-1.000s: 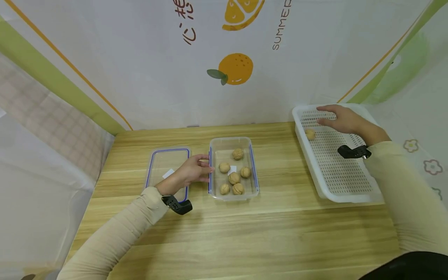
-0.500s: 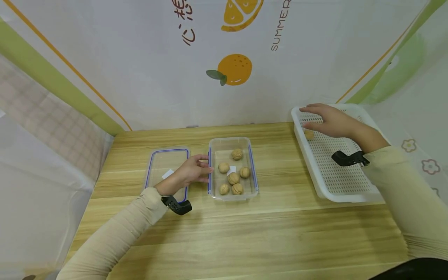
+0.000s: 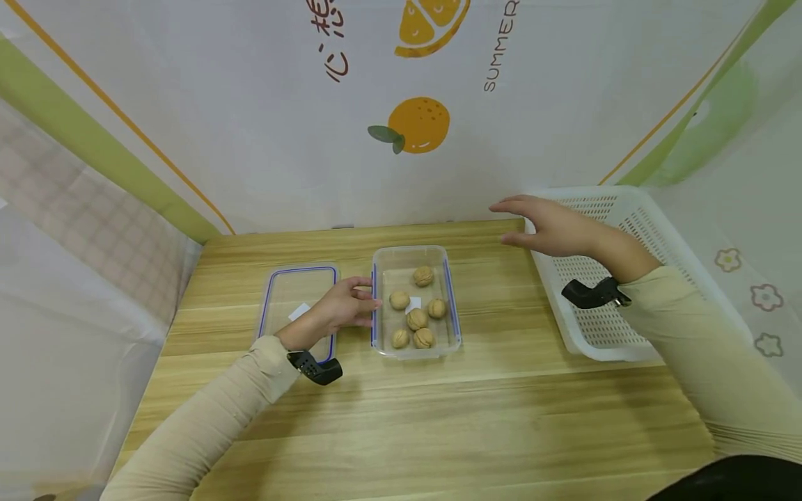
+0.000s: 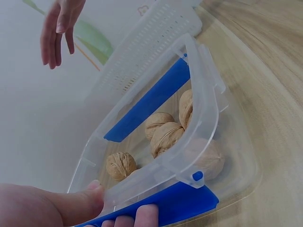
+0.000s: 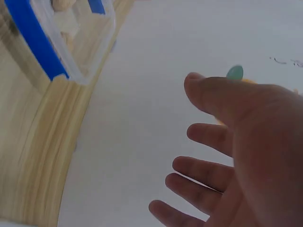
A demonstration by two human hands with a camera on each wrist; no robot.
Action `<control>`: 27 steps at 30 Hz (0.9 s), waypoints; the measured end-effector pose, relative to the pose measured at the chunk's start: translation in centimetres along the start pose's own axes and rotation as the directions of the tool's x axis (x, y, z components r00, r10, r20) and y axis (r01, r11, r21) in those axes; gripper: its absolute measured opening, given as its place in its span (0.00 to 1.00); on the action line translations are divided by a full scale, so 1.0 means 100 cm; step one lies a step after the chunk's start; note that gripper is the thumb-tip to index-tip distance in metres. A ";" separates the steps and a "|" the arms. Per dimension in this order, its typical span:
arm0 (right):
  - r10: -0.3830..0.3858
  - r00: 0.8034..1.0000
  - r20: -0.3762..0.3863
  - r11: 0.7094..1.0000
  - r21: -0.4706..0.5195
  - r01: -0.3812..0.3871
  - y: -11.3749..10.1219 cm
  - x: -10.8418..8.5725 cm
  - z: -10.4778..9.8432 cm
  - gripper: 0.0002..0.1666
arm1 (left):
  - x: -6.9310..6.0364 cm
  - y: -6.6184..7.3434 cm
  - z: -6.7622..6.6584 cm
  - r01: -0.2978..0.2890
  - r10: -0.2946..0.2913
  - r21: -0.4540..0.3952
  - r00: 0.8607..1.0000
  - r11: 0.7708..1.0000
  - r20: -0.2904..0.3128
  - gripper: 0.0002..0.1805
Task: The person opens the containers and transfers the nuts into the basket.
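Observation:
My left hand [image 3: 341,305] holds the near-left wall of a clear plastic food container [image 3: 456,316] with blue clip flaps. In the left wrist view, the thumb lies at the rim and the fingers [image 4: 147,215] press the blue flap from outside. Several walnuts [image 3: 423,338] lie inside the container around a small white label. My right hand [image 3: 551,226] hovers over the left rim of a white perforated basket [image 3: 576,339], fingers spread, holding nothing. Part of the basket's interior is hidden behind that hand and arm.
A clear lid [image 3: 266,306] with a blue seal lies left of the container, partly under the left wrist. The wooden table [image 3: 438,424] backs onto a white curtain [image 3: 282,160] printed with fruit. Black cameras are strapped to both wrists.
My right hand has moved left across the basket, from above its middle to past its left rim. A walnut seen earlier in the basket is now out of sight. My left hand stays put.

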State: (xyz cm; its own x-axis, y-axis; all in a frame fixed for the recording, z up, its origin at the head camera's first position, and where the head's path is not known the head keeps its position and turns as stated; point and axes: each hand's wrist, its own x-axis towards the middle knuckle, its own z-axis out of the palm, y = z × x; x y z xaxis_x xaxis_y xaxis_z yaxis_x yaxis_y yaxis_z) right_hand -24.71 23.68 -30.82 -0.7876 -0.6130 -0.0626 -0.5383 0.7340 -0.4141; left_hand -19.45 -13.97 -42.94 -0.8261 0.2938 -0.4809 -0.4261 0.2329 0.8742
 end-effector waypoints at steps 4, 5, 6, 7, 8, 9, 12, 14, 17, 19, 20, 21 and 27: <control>-0.023 1.000 0.009 0.999 0.038 0.022 -0.008 0.010 0.008 0.34 | 0.000 0.001 0.000 -0.003 0.003 -0.001 1.000 1.000 -0.003 0.34; -0.030 0.999 0.013 0.998 0.048 0.029 -0.010 0.012 0.010 0.34 | 0.000 0.001 0.000 -0.003 0.003 -0.001 1.000 1.000 -0.005 0.34; -0.036 0.999 0.017 0.998 0.059 0.035 -0.012 0.015 0.013 0.34 | 0.000 0.001 0.000 -0.003 0.003 -0.002 1.000 1.000 -0.007 0.33; -0.040 0.999 0.021 0.997 0.074 0.038 -0.014 0.017 0.015 0.34 | 0.000 0.001 0.001 -0.003 0.003 -0.002 1.000 1.000 -0.009 0.33; -0.046 0.999 0.025 0.995 0.088 0.043 -0.016 0.020 0.017 0.34 | 0.000 0.001 0.001 -0.003 0.003 -0.003 1.000 1.000 -0.011 0.33; -0.049 0.998 0.029 0.994 0.100 0.046 -0.017 0.023 0.019 0.34 | 0.000 0.001 0.001 -0.002 0.002 -0.004 1.000 1.000 -0.012 0.33; -0.066 0.997 0.035 0.989 0.131 0.061 -0.022 0.031 0.026 0.33 | 0.000 0.001 0.001 -0.001 0.001 -0.009 1.000 1.000 -0.013 0.33; -0.084 0.996 0.034 0.986 0.144 0.078 -0.026 0.036 0.030 0.33 | 0.000 0.001 0.001 -0.001 0.000 -0.012 1.000 1.000 -0.014 0.33; -0.113 0.993 0.029 0.981 0.159 0.107 -0.033 0.043 0.037 0.32 | 0.000 0.001 0.001 0.000 0.000 -0.015 1.000 1.000 -0.013 0.33; -0.125 0.992 0.026 0.976 0.181 0.118 -0.036 0.047 0.042 0.31 | 0.000 0.000 0.001 0.001 -0.002 -0.016 1.000 1.000 -0.013 0.34; -0.130 0.991 0.025 0.973 0.194 0.123 -0.038 0.048 0.044 0.31 | 0.000 0.000 0.001 0.002 -0.002 -0.016 1.000 1.000 -0.013 0.34; -0.134 0.991 0.025 0.970 0.208 0.126 -0.039 0.050 0.046 0.30 | 0.000 0.000 0.001 0.003 -0.003 -0.016 1.000 1.000 -0.012 0.34; -0.137 0.989 0.051 0.947 0.298 0.116 -0.044 0.059 0.062 0.31 | 0.001 0.001 0.001 0.008 -0.008 -0.016 1.000 1.000 -0.015 0.34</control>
State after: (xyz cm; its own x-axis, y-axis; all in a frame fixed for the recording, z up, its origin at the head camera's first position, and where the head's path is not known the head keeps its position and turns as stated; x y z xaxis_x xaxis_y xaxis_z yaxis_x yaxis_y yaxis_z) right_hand -25.14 14.99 -34.96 -0.6898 -0.7222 -0.0515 -0.5122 0.5371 -0.6702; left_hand -19.47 -13.80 -42.93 -0.8279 0.2780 -0.4872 -0.4387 0.2204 0.8712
